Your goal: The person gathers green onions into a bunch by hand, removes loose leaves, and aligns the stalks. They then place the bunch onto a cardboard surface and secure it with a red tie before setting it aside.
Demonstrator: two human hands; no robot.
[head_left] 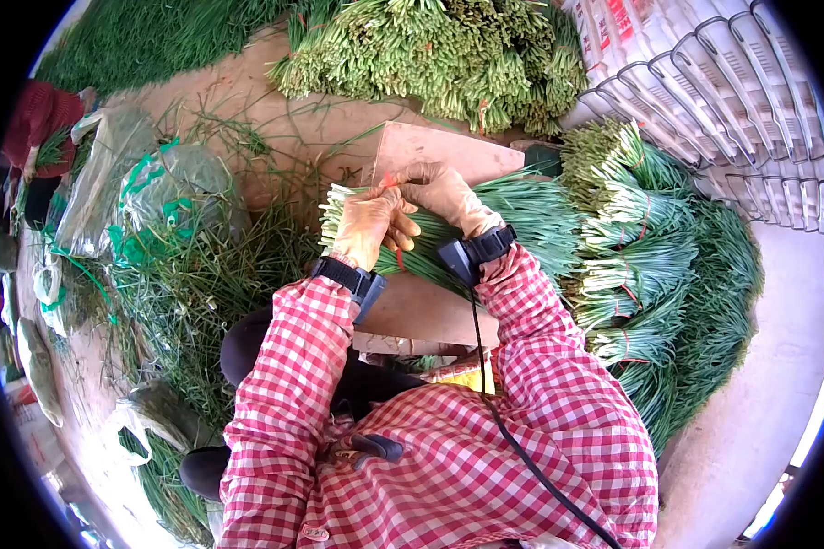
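Note:
A bunch of garlic chives [522, 215] lies across a flat board [430, 311] in front of me, pale cut ends to the left and green leaves to the right. A thin red tie [399, 256] goes round the bunch near its pale end. My left hand [368, 227], in a thin glove, is closed over the stalks, its fingertips at the upper end of the tie. My right hand [449, 197], gloved too, pinches the tie from the right. The fingertips of both hands meet there and partly hide the tie's ends.
Tied chive bunches [636, 247] are stacked to the right. A large heap of chives [430, 55] lies at the back, beside white crates [696, 82]. Loose trimmings [211, 302] and plastic bags [174, 197] cover the left floor. A black cable [494, 403] hangs from my right wrist.

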